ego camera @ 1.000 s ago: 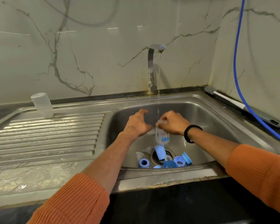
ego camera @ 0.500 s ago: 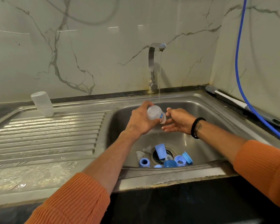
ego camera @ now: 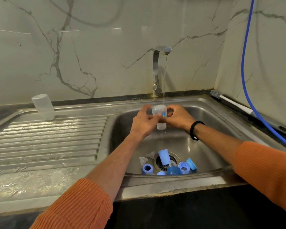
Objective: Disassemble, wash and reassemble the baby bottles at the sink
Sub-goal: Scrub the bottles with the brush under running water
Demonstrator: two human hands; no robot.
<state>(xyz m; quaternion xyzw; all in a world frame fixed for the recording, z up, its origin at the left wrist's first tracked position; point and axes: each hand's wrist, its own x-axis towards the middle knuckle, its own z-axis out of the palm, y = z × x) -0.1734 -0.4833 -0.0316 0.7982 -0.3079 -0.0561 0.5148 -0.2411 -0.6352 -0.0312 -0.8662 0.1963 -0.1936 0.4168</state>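
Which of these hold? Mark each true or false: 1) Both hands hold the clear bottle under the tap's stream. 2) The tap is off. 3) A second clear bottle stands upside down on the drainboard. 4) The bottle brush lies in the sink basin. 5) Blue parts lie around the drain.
1) True: the left hand and right hand grip the clear bottle under the tap.
2) False: water runs.
3) True: the second bottle stands on the drainboard.
4) False: the brush lies on the counter, right of the sink.
5) True: blue parts.
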